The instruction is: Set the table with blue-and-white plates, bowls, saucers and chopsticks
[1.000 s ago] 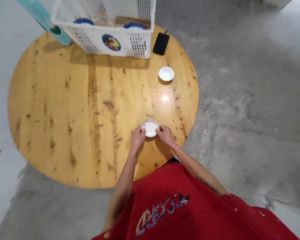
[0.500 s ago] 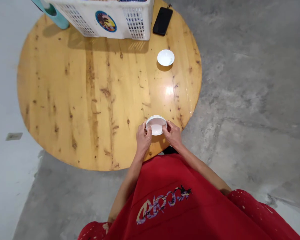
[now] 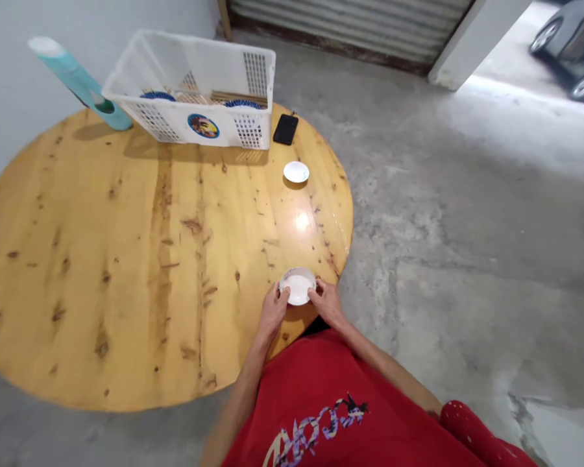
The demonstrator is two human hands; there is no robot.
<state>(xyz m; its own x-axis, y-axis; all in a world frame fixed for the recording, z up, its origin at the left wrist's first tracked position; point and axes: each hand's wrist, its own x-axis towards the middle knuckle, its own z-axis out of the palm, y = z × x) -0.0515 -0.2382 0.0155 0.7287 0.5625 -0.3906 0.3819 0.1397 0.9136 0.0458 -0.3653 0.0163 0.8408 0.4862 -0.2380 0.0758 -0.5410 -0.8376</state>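
Near the table's front edge, a small white bowl [image 3: 298,288] is held between both hands. My left hand [image 3: 274,305] grips its left rim, thumb on the inner side and fingers outside. On the opposite rim my right hand [image 3: 328,303] is closed in the same way. The bowl's inside faces up toward me, and no contents show in it. Farther back on the table, a second small white bowl [image 3: 296,172] sits by itself.
A white plastic basket [image 3: 175,123] with blue-rimmed items and sticks inside stands at the back of the wooden table [image 3: 126,259]. Left of it is a turquoise cylinder [image 3: 73,74]; right of it lies a black phone [image 3: 285,129]. Beyond are a concrete floor and a parked car [image 3: 571,48].
My view has tilted up, bringing the basket's inside, a shutter and the car into sight. Both hands keep hold of the bowl, which shows slightly more of its inside.
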